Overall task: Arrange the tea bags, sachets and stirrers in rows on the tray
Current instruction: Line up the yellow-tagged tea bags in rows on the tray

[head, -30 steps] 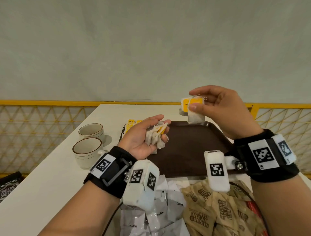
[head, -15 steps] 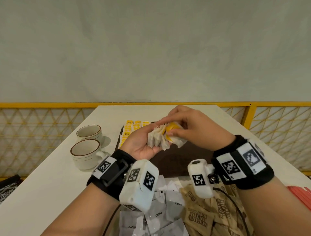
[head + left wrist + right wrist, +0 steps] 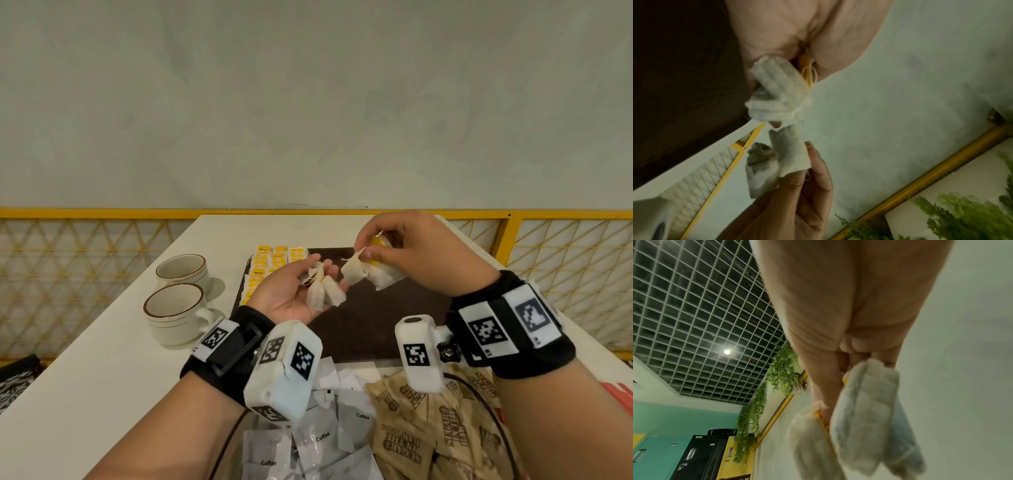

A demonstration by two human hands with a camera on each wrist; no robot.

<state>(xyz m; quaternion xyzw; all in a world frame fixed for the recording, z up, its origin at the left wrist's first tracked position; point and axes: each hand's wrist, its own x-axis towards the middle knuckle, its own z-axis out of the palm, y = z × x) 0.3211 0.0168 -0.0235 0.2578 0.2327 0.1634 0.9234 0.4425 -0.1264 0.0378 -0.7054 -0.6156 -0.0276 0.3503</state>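
Pinching tea bags point(image 3: 371, 274) above the brown tray point(image 3: 373, 322), the right hand point(image 3: 418, 253) faces the cupped left hand point(image 3: 294, 294) cradling more; two cups point(image 3: 178, 308) stand left on the white counter point(image 3: 85, 394), sachets point(image 3: 428, 431) near.

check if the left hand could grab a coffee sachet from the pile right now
Probably not yet: the left hand lies palm up holding tea bags, so it is occupied. The coffee sachets lie uncovered below the wrist.
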